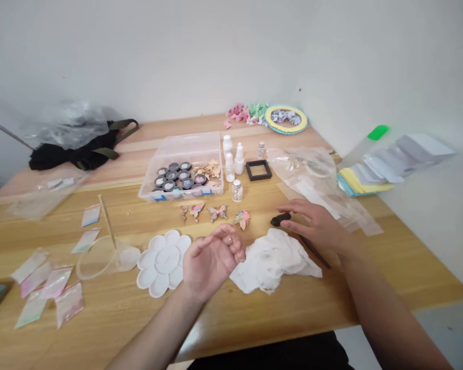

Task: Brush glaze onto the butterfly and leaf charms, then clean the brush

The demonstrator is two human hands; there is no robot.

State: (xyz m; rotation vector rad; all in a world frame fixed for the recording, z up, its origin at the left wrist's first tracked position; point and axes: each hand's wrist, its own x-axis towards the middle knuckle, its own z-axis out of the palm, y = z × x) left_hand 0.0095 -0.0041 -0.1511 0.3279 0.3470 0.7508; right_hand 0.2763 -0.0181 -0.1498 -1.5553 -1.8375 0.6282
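Well, my right hand (315,222), spread by the black piece (280,220), could snag the cloth (272,259) sweeping low; my left hand (215,259) curls, holding what I can't tell.

Single view, head-worn, set above and behind the left hand (215,259) and right hand (317,225), facing forward and down. Both hands near the lens; table (239,329) beneath and around them; wall (177,61) farthest, beyond them.
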